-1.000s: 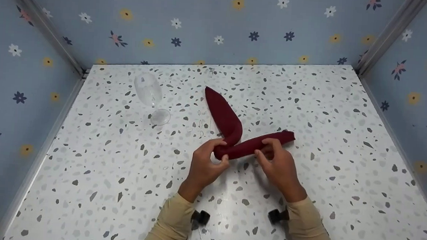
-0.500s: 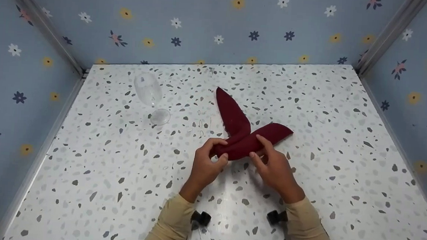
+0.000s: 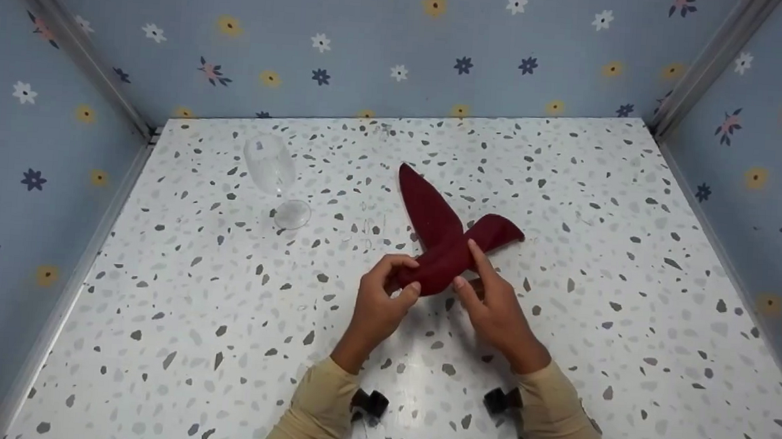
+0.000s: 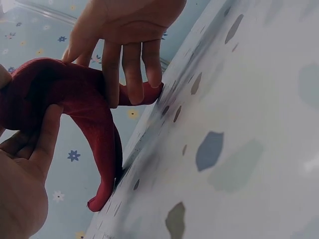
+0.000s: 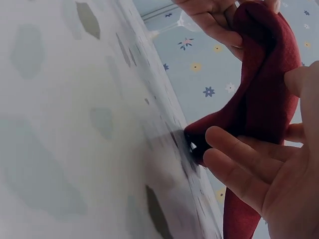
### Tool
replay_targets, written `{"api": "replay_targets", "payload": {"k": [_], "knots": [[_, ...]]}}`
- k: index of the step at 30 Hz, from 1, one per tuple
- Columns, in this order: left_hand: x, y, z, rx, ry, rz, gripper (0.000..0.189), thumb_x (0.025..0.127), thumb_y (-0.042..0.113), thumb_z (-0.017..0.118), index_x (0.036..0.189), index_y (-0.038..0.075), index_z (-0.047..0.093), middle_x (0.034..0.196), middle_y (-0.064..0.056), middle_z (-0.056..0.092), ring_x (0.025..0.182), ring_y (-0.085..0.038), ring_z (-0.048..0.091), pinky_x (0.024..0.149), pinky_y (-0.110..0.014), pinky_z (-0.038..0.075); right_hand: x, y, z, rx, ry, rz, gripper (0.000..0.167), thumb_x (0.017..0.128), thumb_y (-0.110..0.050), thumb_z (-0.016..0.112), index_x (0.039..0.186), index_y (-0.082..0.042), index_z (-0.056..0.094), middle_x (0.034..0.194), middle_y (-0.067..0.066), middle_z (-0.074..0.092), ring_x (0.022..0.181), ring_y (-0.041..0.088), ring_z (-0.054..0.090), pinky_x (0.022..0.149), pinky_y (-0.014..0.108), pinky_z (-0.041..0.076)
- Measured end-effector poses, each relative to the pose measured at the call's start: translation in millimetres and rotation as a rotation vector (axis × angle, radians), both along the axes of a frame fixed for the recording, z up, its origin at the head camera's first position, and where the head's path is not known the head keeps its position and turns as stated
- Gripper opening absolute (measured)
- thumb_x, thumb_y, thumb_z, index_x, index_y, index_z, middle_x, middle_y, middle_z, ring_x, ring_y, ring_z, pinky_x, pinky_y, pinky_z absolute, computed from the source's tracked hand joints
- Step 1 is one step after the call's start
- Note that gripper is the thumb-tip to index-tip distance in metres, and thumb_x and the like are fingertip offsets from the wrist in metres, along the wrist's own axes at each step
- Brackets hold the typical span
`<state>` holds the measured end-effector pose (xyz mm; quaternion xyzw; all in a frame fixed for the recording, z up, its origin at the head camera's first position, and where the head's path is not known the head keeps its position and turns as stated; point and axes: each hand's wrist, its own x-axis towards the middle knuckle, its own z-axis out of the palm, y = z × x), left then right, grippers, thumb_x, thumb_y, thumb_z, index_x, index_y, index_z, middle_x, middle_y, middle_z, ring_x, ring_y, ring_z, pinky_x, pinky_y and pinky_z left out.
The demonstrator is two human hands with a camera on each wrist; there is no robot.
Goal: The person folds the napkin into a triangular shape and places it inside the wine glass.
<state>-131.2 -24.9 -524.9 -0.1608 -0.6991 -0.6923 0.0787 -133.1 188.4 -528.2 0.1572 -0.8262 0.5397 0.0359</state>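
Observation:
A dark red cloth napkin (image 3: 437,260), rolled and bent in the middle, spreads into two pointed ends that touch the table, while its bend is lifted. My left hand (image 3: 380,304) pinches the bent end between thumb and fingers. On the other side my right hand (image 3: 497,314) holds the cloth with thumb and index finger. Its remaining fingers hang below the napkin (image 4: 82,92) in the left wrist view. The right wrist view shows a hollow fold inside the napkin (image 5: 269,89), with both hands around it.
A clear stemmed glass (image 3: 270,164) stands on the speckled white table (image 3: 210,290), left of the napkin. Blue floral panels (image 3: 374,49) close off the back and both sides. Dark wrist mounts (image 3: 369,403) stick inward from the sleeves.
The right-hand part of the napkin has been turned up and over against the other part, its tip swinging away and inward. My right hand has shifted slightly left along it.

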Motion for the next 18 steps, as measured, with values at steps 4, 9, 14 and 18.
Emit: {"api": "replay_targets", "payload": {"k": [4, 9, 14, 18], "knots": [[0.5, -0.1, 1.4, 0.007, -0.012, -0.023, 0.026, 0.087, 0.003, 0.059, 0.113, 0.005, 0.062, 0.111, -0.007, 0.065, 0.093, -0.021, 0.063, 0.082, -0.033, 0.054, 1.3, -2.1, 0.1, -0.019, -0.026, 0.009, 0.063, 0.106, -0.031, 0.051, 0.161, -0.023, 0.02, 0.123, 0.009, 0.065, 0.084, 0.027, 0.07, 0.078, 0.038, 0.055], [1.0, 0.6, 1.7, 0.022, -0.051, -0.078, 0.026, 0.089, 0.001, 0.059, 0.115, 0.003, 0.062, 0.113, -0.009, 0.064, 0.096, -0.022, 0.063, 0.084, -0.032, 0.054, 3.0, -2.5, 2.2, -0.084, -0.071, -0.005, 0.06, 0.108, -0.028, 0.048, 0.161, -0.023, 0.022, 0.133, 0.014, 0.06, 0.091, 0.027, 0.07, 0.08, 0.039, 0.056], [0.7, 1.4, 1.0, 0.009, -0.082, -0.092, 0.029, 0.089, 0.0, 0.058, 0.118, 0.002, 0.062, 0.114, -0.008, 0.064, 0.096, -0.019, 0.062, 0.081, -0.03, 0.051, 3.9, -2.7, 4.7, -0.208, -0.122, -0.013, 0.055, 0.108, -0.028, 0.048, 0.159, -0.026, 0.029, 0.145, 0.012, 0.05, 0.098, 0.027, 0.067, 0.083, 0.048, 0.056], [1.6, 1.9, 3.1, -0.017, -0.099, -0.098, 0.03, 0.089, -0.003, 0.055, 0.119, 0.0, 0.061, 0.113, -0.01, 0.063, 0.094, -0.019, 0.061, 0.079, -0.03, 0.051, 4.5, -4.6, 6.7, -0.314, -0.125, -0.021, 0.052, 0.108, -0.023, 0.049, 0.158, -0.02, 0.033, 0.146, 0.012, 0.049, 0.099, 0.028, 0.066, 0.084, 0.05, 0.055]]}}
